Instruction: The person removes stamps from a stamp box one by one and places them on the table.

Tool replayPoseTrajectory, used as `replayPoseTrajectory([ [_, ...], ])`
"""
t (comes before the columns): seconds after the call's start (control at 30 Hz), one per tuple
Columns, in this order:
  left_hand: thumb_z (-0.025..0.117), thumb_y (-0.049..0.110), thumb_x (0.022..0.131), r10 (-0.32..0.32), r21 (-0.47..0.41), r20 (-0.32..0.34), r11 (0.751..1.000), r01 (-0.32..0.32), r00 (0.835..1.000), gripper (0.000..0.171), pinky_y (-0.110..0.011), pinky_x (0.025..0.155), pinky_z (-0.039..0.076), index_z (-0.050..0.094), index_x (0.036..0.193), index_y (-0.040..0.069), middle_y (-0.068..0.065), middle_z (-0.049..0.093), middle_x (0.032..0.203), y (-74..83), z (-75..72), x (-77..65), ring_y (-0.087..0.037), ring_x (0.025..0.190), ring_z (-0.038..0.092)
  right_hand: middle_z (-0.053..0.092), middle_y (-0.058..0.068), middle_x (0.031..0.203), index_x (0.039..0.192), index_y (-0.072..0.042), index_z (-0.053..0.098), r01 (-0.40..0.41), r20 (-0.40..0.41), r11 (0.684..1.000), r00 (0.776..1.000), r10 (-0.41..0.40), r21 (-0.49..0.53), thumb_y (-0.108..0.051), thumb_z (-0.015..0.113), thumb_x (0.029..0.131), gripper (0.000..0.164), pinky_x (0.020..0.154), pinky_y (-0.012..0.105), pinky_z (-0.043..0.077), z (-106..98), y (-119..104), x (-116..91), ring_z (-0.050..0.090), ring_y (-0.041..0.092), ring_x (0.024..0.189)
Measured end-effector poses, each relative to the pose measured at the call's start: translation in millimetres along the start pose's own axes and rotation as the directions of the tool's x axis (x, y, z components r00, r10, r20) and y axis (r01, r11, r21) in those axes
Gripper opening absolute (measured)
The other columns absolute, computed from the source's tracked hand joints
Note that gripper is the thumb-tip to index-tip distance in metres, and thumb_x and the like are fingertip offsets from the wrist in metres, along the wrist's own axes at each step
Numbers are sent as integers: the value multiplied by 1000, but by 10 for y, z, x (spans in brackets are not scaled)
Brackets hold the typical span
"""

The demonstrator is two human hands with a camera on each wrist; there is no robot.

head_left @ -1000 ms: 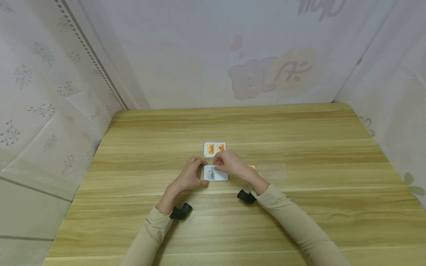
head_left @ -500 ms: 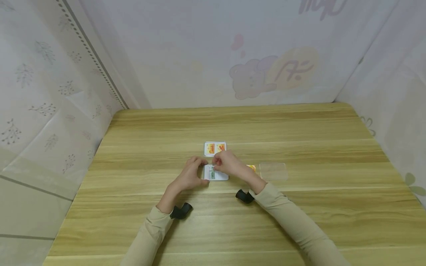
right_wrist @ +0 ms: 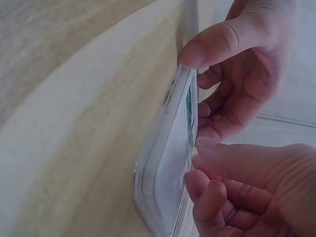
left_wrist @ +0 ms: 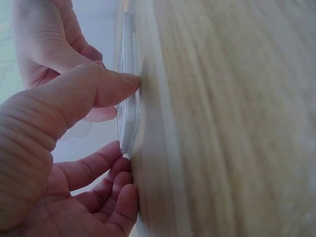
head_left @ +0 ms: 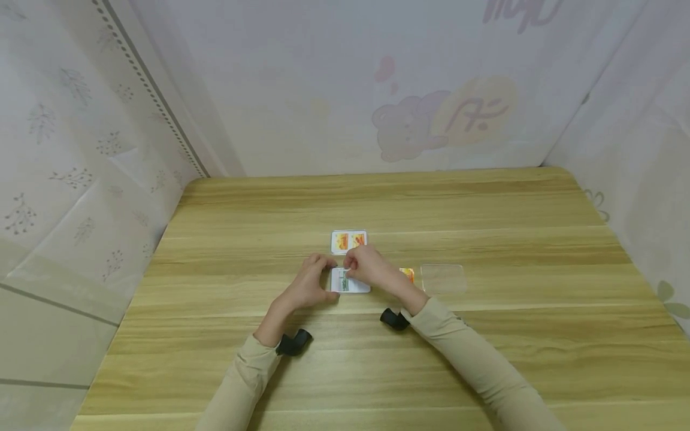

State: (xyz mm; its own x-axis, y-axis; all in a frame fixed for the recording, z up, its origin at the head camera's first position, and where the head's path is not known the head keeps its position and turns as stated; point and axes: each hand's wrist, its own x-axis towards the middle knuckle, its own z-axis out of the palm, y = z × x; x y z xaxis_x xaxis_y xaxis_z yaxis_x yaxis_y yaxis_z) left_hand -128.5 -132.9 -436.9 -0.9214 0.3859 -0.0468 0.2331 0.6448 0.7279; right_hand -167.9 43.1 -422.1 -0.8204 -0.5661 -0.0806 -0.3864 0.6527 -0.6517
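A flat white case with a clear rim lies on the table in front of me. My left hand holds it at its left end, thumb on the near edge and fingers at the far edge, as the left wrist view also shows. On the case's left part sits a small green-printed card. Curled over the case from the right, my right hand pinches at this card with thumb and forefinger. In the right wrist view the card appears nearly edge-on, its pinched edge hidden by the fingertips.
Just beyond lies a second case with two orange pictures, partly covered by my right hand. An orange-yellow printed piece shows behind my right wrist. Right of it, a clear rectangular plate lies on the wooden table.
My right wrist and forearm have shifted slightly left, uncovering more of the orange-yellow piece. The left hand keeps its hold on the case, which stays in place.
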Motion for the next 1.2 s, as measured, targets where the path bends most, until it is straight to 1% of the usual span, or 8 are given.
replayPoseTrajectory([
  [0.2,82,4,65,-2,11,-2,1000,3,1000,57,-46,98,36,55,113,-7,-16,48,112,-1,3,-2,-33,111,41,55,1,67,81,0,65,-16,-3,1000,1000,16,3,0,71,79,7,55,17,39,8,-9,-5,48,10,62],
  [0.47,81,4,64,19,13,-7,1000,-19,1000,56,-46,98,36,55,112,-7,-16,49,111,-8,0,-5,-33,110,42,53,1,66,80,-1,64,-26,-19,1000,999,26,1,1,71,78,8,54,18,38,49,-7,10,47,10,61],
  [0.77,82,3,63,24,9,-12,1000,-24,1000,56,-46,97,36,55,111,-7,-16,49,110,-17,3,-3,-33,110,43,52,0,66,80,-1,63,-68,-29,998,997,68,-9,1,71,77,9,52,18,37,60,-27,30,47,11,60],
  [0.9,82,3,62,25,10,-16,1000,-25,1000,56,-45,97,36,56,111,-7,-14,50,109,-26,10,3,-32,109,44,52,1,68,78,-1,61,-61,-35,998,998,60,-19,2,72,76,12,54,20,37,50,-36,33,47,12,62],
  [1.03,82,3,63,25,9,-15,1000,-25,1000,56,-45,97,36,56,111,-7,-14,50,109,-29,12,7,-32,109,44,51,1,70,76,-2,58,-38,-47,999,998,36,-37,2,73,74,15,56,20,37,44,-39,33,46,13,65],
  [1.2,82,3,64,14,7,-9,1000,-14,1000,56,-45,97,36,55,112,-7,-14,50,110,-28,8,9,-33,110,43,51,1,68,75,-3,57,-27,-46,999,999,26,-17,4,71,75,16,55,20,37,43,-33,29,46,13,64],
])
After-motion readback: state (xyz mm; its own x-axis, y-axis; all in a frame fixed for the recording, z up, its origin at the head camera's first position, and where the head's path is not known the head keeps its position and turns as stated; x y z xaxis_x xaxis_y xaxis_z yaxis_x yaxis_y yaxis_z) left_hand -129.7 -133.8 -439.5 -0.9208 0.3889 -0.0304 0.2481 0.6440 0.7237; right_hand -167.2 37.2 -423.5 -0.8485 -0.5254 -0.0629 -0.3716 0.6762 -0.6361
